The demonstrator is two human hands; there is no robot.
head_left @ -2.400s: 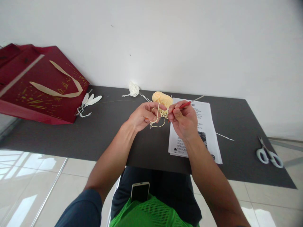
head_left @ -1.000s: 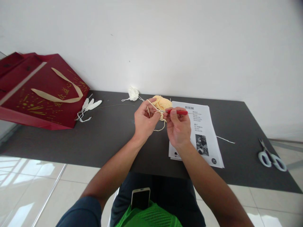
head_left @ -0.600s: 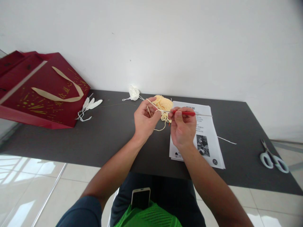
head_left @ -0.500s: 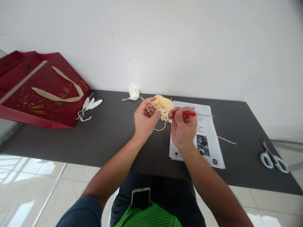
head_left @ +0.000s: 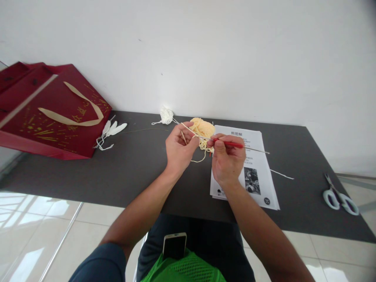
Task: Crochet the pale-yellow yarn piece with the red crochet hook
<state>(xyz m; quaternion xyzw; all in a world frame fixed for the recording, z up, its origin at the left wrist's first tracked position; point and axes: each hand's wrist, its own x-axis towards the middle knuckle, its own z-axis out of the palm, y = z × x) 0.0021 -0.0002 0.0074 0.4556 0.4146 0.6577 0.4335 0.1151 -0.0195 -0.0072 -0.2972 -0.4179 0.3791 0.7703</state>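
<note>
My left hand (head_left: pixel 178 150) is raised over the dark table (head_left: pixel 132 168), fingers curled, with a strand of pale yellow yarn (head_left: pixel 188 130) stretched across them. My right hand (head_left: pixel 227 160) pinches a red-handled crochet hook (head_left: pixel 232 144) whose metal tip points left into a small tangle of yellow crochet work (head_left: pixel 203 145) between the hands. Just behind them a ball of yellow yarn (head_left: pixel 202 127) lies on the table.
A printed sheet (head_left: pixel 252 164) lies under my right hand. A red gift bag (head_left: pixel 49 109) lies at the far left, white feather-like pieces (head_left: pixel 113 128) beside it. A white yarn clump (head_left: pixel 166 114) sits by the wall. Scissors (head_left: pixel 339 196) lie at the right edge. A phone (head_left: pixel 174 245) rests on my lap.
My left hand has lifted and turned palm-up, stretching the strand. My right hand has drawn the hook rightward, and its rear end now reaches further over the sheet.
</note>
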